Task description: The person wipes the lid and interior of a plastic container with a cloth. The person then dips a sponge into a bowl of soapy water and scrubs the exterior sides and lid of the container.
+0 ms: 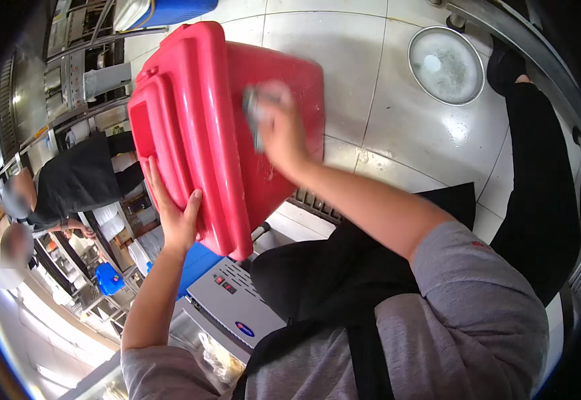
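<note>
A large red bin (277, 73) with a ridged red lid stands on the tiled floor in front of me, tilted in the picture. My left hand (176, 217) grips the lid's edge, thumb on one side and fingers by the recessed handle. Against the bin's side wall, my right hand (280, 130) holds a greenish-grey scrubbing pad (256, 120), blurred by motion. Some whitish marks show on the red wall below the pad. A round metal basin (446, 65) of foamy water sits on the floor at the upper right.
A grey machine (234, 300) with red switches is beside my body. Blue containers (167, 12) show at the top. Two people (80, 180) are at the left near metal shelves (114, 230). A floor drain grate (317, 205) lies below the bin; metal legs are at upper right.
</note>
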Motion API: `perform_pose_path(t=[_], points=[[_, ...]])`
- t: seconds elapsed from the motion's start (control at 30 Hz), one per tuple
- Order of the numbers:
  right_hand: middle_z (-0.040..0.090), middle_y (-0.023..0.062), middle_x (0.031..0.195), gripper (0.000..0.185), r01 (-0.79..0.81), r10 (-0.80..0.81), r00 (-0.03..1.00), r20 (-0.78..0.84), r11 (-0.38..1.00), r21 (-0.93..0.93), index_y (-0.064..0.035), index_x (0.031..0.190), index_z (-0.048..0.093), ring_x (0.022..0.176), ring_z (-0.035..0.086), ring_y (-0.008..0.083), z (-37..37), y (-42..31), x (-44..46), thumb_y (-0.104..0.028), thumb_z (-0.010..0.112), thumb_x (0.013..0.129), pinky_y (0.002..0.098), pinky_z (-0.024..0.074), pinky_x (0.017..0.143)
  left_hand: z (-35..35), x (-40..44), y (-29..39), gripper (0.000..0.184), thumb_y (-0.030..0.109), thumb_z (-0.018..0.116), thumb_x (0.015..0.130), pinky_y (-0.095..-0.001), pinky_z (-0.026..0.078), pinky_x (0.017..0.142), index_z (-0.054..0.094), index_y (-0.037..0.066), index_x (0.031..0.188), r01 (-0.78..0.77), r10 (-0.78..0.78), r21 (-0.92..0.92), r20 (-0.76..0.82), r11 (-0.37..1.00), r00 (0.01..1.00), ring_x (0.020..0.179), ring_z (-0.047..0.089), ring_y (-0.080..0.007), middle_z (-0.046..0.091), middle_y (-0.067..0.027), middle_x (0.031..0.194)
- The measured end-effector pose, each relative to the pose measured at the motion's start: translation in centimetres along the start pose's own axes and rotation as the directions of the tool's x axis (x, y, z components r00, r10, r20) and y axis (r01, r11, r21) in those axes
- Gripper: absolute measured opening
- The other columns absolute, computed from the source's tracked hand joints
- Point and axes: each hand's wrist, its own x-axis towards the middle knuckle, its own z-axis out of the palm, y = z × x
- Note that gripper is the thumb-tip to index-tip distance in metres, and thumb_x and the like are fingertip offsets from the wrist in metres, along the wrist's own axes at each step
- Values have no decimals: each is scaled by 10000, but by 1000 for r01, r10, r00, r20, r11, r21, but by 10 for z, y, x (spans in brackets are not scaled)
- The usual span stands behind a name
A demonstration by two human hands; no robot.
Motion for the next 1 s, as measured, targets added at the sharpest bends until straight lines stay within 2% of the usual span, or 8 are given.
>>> perform_pose_path(t=[0.1, 0.23, 0.33, 0.4, 0.63, 0.77, 0.83, 1.0], points=[[555, 165, 1193, 266, -64, 64, 998, -5, 998, -30, -29, 1028, 666, 1096, 542, 342, -1, 16, 25, 67, 601, 789, 410, 449, 926, -1, 1, -3, 951, 324, 649, 830, -425, 89, 1173, 45, 82, 1524, -31, 30, 14, 40, 999, 999, 1454, 105, -304, 91, -171, 1574], [548, 161, 1195, 324, -50, -34, 876, 482, 986, 160, -80, 1068, 661, 1078, 548, 360, -30, -31, -90, 41, 555, 786, 496, 394, 959, -2, 0, -7, 1000, 429, 652, 828, -430, 83, 1171, 34, 49, 1516, -59, 59, 8, 51, 998, 997, 1459, 81, -300, 73, -174, 1578], [547, 158, 1201, 357, 232, -230, 940, 252, 972, 21, -72, 1098, 646, 1064, 547, 369, -5, 1, -27, 48, 553, 775, 492, 390, 954, -4, 1, -10, 992, 412, 651, 831, -432, 79, 1171, 34, 48, 1516, -67, 65, 17, 66, 998, 996, 1456, 88, -302, 72, -168, 1579], [561, 168, 1177, 311, 151, -151, 988, 25, 988, 13, -33, 1049, 634, 1070, 533, 369, 13, 7, 51, 64, 553, 765, 454, 406, 941, -1, 0, -8, 982, 408, 645, 836, -434, 76, 1171, 37, 38, 1514, -53, 55, -29, 55, 998, 997, 1453, 98, -302, 75, -166, 1579], [500, 157, 1234, 306, 102, -103, 914, 392, 994, 25, -46, 1099, 643, 1123, 509, 381, -11, -15, -57, 33, 557, 817, 478, 400, 981, 0, 2, -3, 1004, 462, 636, 843, -441, 104, 1165, 25, 28, 1512, -20, 23, -74, 48, 997, 999, 1442, 125, -296, 75, -175, 1572], [546, 184, 1172, 316, -151, 155, 988, -15, 932, -330, -34, 1038, 627, 1043, 524, 366, 14, 83, 67, 63, 555, 746, 468, 417, 916, 2, -2, -5, 1028, 447, 670, 813, -471, 71, 1159, 53, -5, 1500, 6, -2, -106, 36, 994, 999, 1453, 60, -351, 53, -226, 1562], [561, 198, 1140, 326, -354, 420, 906, 44, 812, -464, -25, 1049, 605, 1015, 516, 372, 4, 144, 77, 46, 577, 733, 464, 404, 897, 3, 1, -3, 1030, 439, 668, 818, -468, 74, 1157, 38, -1, 1503, 1, 4, -137, 33, 991, 999, 1450, 68, -349, 50, -228, 1560], [536, 170, 1060, 299, -80, 118, 980, 158, 971, -226, -32, 1045, 601, 986, 497, 349, 2, 55, 11, 66, 540, 770, 454, 418, 833, 5, -4, 1, 1021, 418, 626, 850, -463, 123, 1146, -47, 24, 1508, 64, -43, -220, 99, 973, 994, 1423, 147, -319, 67, -214, 1553]])
